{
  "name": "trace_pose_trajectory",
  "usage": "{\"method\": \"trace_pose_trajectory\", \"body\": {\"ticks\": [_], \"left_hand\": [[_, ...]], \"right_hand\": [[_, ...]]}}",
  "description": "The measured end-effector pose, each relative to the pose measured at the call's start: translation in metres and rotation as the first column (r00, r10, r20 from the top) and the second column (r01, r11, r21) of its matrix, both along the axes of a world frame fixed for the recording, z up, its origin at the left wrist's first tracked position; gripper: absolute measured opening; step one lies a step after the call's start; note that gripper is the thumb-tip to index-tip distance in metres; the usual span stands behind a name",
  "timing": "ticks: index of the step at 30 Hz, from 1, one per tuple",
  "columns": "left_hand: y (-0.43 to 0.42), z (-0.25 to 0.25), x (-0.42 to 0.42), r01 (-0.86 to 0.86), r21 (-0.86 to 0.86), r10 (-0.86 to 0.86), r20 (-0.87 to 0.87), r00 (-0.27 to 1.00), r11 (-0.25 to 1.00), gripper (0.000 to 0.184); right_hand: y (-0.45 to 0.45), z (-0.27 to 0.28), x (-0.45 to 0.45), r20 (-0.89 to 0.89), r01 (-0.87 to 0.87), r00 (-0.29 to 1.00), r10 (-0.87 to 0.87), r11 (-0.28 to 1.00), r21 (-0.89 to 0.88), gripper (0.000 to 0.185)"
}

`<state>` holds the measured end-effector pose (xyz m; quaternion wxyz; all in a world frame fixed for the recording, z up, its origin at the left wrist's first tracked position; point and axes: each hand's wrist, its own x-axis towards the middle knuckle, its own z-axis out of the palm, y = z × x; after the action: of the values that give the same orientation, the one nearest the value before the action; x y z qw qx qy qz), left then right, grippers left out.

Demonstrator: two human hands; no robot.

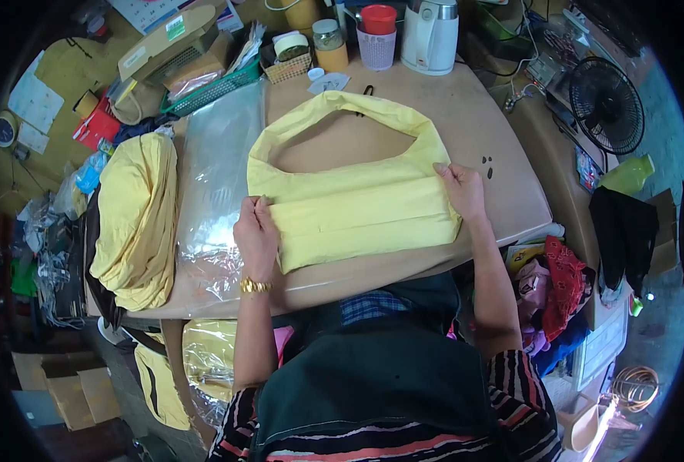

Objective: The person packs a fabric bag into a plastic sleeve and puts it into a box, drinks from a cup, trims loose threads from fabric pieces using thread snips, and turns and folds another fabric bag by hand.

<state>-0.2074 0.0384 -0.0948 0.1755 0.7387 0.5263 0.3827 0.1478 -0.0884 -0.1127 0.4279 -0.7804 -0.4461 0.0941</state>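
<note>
A pale yellow cloth shoulder bag (357, 204) lies flat on the table in front of me, its strap looped toward the far side. A fold runs across its body from side to side. My left hand (255, 235), with a gold-coloured band at the wrist, pinches the bag's left edge near that fold. At the right edge, my right hand (462, 189) grips the cloth between thumb and fingers. Left of the bag is a stack of clear plastic sleeves (217, 169). Beyond those sits a pile of yellow cloth (135, 223).
Along the table's back stand a white electric kettle (429, 38), a cup holder (378, 48), jars (329, 45) and a green basket (215, 83). A black fan (607, 105) is at the right. Coloured cloths (561, 289) lie below the table's right edge.
</note>
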Motion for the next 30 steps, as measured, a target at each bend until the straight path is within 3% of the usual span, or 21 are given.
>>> {"method": "trace_pose_trajectory", "body": {"ticks": [1,2,4,5,8,9,10,11,12,13,14,15,19,22,24,25,26,27,28,30], "left_hand": [[0.005,-0.006,0.000,0.051,0.119,-0.054,0.021,0.998,0.992,0.017],[0.004,-0.010,-0.006,0.043,0.118,-0.046,0.019,0.999,0.992,0.017],[-0.002,0.005,-0.006,-0.167,0.122,0.172,-0.033,0.985,0.978,0.018],[0.001,0.005,-0.014,-0.155,0.277,0.151,0.036,0.988,0.948,0.031],[-0.031,0.020,-0.019,-0.058,0.414,0.086,-0.050,0.995,0.909,0.043],[-0.042,0.020,-0.029,-0.083,0.290,0.111,-0.083,0.990,0.954,0.058],[-0.055,0.023,-0.038,-0.096,0.292,0.126,-0.086,0.988,0.952,0.058],[-0.067,0.028,-0.045,-0.039,-0.033,0.039,-0.018,0.999,0.999,0.060],[-0.074,0.031,-0.049,0.046,-0.352,-0.019,0.079,0.997,0.935,0.062],[-0.078,0.024,-0.045,0.033,-0.352,-0.006,0.077,0.997,0.935,0.062],[-0.082,0.010,-0.038,0.181,-0.456,0.022,0.405,0.914,0.872,0.061],[-0.083,-0.003,-0.036,0.353,-0.489,0.097,0.681,0.726,0.798,0.061],[-0.070,-0.019,-0.051,0.412,-0.525,0.089,0.689,0.719,0.745,0.056],[-0.071,-0.015,-0.064,0.375,-0.572,0.095,0.628,0.772,0.729,0.050],[-0.069,-0.019,-0.080,0.238,-0.476,-0.048,0.377,0.925,0.846,0.049],[-0.067,-0.011,-0.081,0.238,-0.477,-0.047,0.377,0.925,0.846,0.049],[-0.062,-0.001,-0.081,0.100,-0.318,-0.027,0.227,0.974,0.943,0.050],[-0.056,0.010,-0.080,-0.019,-0.122,0.028,0.078,0.997,0.992,0.052],[-0.048,0.020,-0.077,-0.025,-0.122,0.035,0.078,0.996,0.992,0.052],[-0.027,0.039,-0.067,0.189,0.253,-0.149,-0.168,0.974,0.949,0.058]], "right_hand": [[0.000,0.006,-0.003,0.023,0.003,1.000,-0.003,1.000,-0.018,0.043],[0.001,0.009,-0.005,0.047,0.007,0.999,-0.006,0.999,-0.032,0.043],[0.004,0.005,-0.002,0.080,0.025,0.997,-0.023,0.999,-0.027,0.043],[0.003,0.002,0.000,0.111,0.051,0.993,-0.047,0.998,-0.029,0.043],[0.003,-0.003,-0.001,0.162,0.056,0.985,-0.051,0.998,-0.031,0.045],[0.003,-0.004,0.000,0.163,0.039,0.986,-0.033,0.999,-0.032,0.045],[0.002,-0.007,0.001,0.144,0.048,0.988,-0.048,0.999,0.005,0.047],[0.003,-0.009,0.001,0.121,0.062,0.990,-0.067,0.997,0.043,0.049],[0.004,-0.010,0.001,0.118,0.050,0.991,-0.055,0.998,0.044,0.049],[0.005,-0.010,0.000,0.103,0.066,0.992,-0.068,0.998,0.021,0.050],[0.005,-0.009,0.000,0.089,0.083,0.993,-0.082,0.997,-0.005,0.051],[0.004,-0.010,0.001,0.089,0.071,0.994,-0.070,0.997,-0.007,0.051],[0.003,-0.006,0.006,0.122,0.029,0.992,-0.019,0.996,-0.082,0.053],[0.002,-0.006,0.005,0.142,0.009,0.990,0.003,0.996,-0.089,0.052],[0.004,-0.013,0.009,0.142,0.008,0.990,0.002,0.998,-0.066,0.052],[0.003,-0.020,0.017,0.018,-0.039,0.999,0.039,0.999,0.006,0.049],[0.002,-0.026,0.025,-0.103,-0.077,0.991,0.085,0.994,0.083,0.047],[0.001,-0.022,0.029,-0.102,-0.080,0.991,0.089,0.993,0.085,0.047],[-0.001,-0.010,0.030,-0.178,-0.168,0.968,0.178,0.983,0.069,0.042],[-0.001,0.014,0.027,-0.252,-0.267,0.928,0.274,0.962,0.062,0.039]]}}
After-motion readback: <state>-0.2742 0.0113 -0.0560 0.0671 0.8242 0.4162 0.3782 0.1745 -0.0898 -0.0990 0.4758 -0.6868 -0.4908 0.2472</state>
